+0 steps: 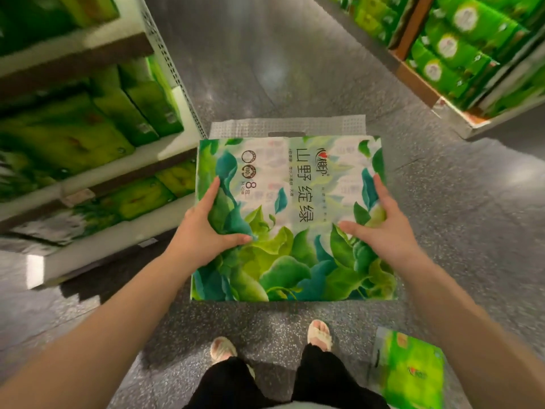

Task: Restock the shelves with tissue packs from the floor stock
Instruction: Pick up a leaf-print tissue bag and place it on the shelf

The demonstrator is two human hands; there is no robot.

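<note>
Store aisle | A person's left hand [206, 228] and right hand [380, 225] clasp opposite sides of a leaf-printed tissue pack [292, 219], held above the floor [460, 219] beside the shelves [97, 178] | Likely light, soft, slick-wrapped; side grips or the top handle suit.

Leaf-printed green tissue pack [290, 219], flat, face-up above floor

A shop aisle: grey speckled floor [442, 202] between stocked shelves [88, 137] and cartons of green tissue packs [460, 51].
</note>
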